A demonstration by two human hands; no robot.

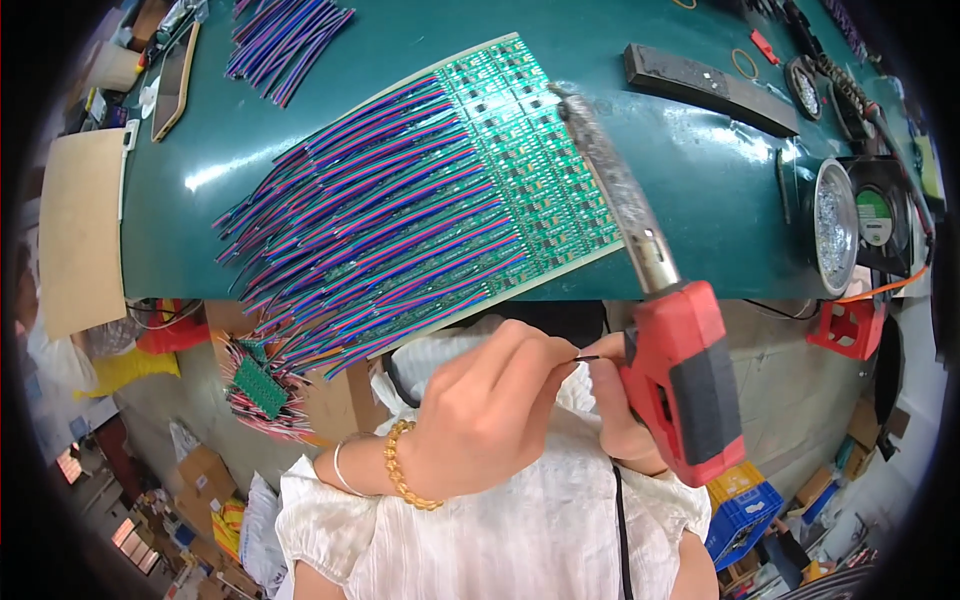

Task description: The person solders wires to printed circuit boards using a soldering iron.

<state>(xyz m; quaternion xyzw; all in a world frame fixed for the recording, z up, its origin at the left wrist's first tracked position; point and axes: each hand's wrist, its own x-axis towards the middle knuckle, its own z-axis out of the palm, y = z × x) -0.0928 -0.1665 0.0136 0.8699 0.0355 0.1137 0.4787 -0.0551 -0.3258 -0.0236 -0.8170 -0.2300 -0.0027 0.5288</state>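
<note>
Where the fingers point(566, 350) meet: a thin dark strand point(588, 358) is pinched, in front of the white blouse point(470, 545) and below the near edge of the surface point(720, 205).
Left hand: point(490, 405) its fingertips are closed on the strand; a gold bracelet point(393, 465) is worn at the wrist.
Right hand: point(615, 415) it is curled behind a red-and-black soldering gun point(685, 385), by which its grip is partly hidden; its fingertips are brought close to the strand's other end.
Barrel: the gun's metal shaft point(625, 185) is pointed away from the body, seen across the panel's right side.
Green panel: point(520, 160) rows of pink, blue and green wires point(370, 215) are spread leftward from it, their lower ends passing the surface's edge.
Far left: a loose wire bundle point(285, 45) is laid.
Right side: a dark bar point(705, 88), a metal bowl point(821, 235) and a spool point(876, 218) are placed.
</note>
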